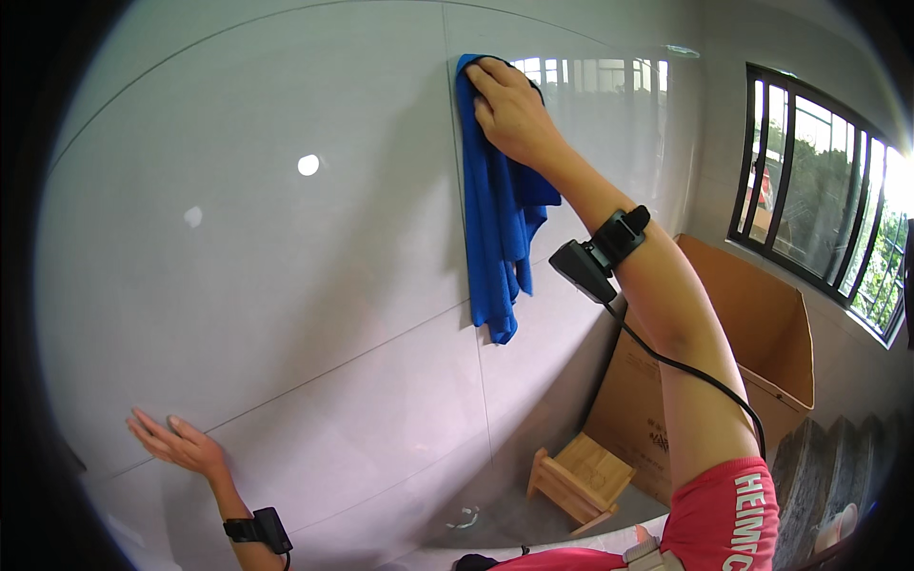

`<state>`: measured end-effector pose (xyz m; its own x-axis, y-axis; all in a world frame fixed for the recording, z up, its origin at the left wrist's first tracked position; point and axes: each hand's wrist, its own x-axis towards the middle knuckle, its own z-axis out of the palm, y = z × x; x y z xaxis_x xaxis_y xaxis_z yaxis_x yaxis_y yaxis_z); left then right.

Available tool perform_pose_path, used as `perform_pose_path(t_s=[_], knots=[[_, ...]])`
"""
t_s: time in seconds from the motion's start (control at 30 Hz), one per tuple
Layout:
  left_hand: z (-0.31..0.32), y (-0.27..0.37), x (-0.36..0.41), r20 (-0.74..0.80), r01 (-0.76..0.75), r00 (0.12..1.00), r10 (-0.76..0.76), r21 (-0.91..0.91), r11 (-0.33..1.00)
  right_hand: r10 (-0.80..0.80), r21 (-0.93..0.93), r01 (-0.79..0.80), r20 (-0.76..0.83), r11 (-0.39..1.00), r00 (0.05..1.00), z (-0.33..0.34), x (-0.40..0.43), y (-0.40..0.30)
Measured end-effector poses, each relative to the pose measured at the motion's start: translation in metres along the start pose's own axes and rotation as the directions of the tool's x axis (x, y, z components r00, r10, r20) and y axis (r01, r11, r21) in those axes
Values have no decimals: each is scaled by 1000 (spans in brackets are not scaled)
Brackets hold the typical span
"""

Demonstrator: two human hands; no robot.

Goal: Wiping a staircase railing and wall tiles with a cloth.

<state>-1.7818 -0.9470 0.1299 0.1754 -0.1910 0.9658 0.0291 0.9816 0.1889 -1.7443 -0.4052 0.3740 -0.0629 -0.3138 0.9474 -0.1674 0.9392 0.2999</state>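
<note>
My right hand [513, 114] is raised and presses a blue cloth [494, 243] against a glossy tiled wall [285, 257]. The cloth hangs down in loose folds below my fingers, beside a vertical tile joint. Low on the left, my left hand [178, 444] holds nothing, its fingers stretched out near the wall; whether it touches the tiles I cannot tell. A black strapped device [598, 255] with a cable sits on my right forearm, and a similar device [258, 529] is on my left wrist.
Below on the right stands a small wooden stool [582, 478] on the grey floor [493, 510]. Behind it is a tall open cardboard box [742, 314]. A barred sliding window [821, 193] is in the right wall. Grey ridged shapes [821, 464] lie at the lower right.
</note>
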Motion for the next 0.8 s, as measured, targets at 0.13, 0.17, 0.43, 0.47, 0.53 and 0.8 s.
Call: perform_pose_path(t_s=[0.13,0.17,0.43,0.47,0.53,0.8], knots=[[1,-3,-1,-8,18,1000,-18,6,1000,54,41,-56,39,998,998,2,-24,-19],[0,-3,-1,-6,21,1000,-21,18,1000,59,36,-62,73,997,996,4,-33,-21],[3,-13,-5,-13,4,1000,-4,21,1000,327,68,-329,40,942,944,11,-18,92],[3,-13,-4,-19,-6,1000,6,16,1000,367,34,-368,44,929,929,6,-13,113],[6,-12,-6,-19,-19,1000,19,7,1000,446,-77,-443,35,893,894,0,-16,158],[4,-21,-8,0,-41,999,41,12,999,565,-25,-564,8,825,825,45,-117,97]])
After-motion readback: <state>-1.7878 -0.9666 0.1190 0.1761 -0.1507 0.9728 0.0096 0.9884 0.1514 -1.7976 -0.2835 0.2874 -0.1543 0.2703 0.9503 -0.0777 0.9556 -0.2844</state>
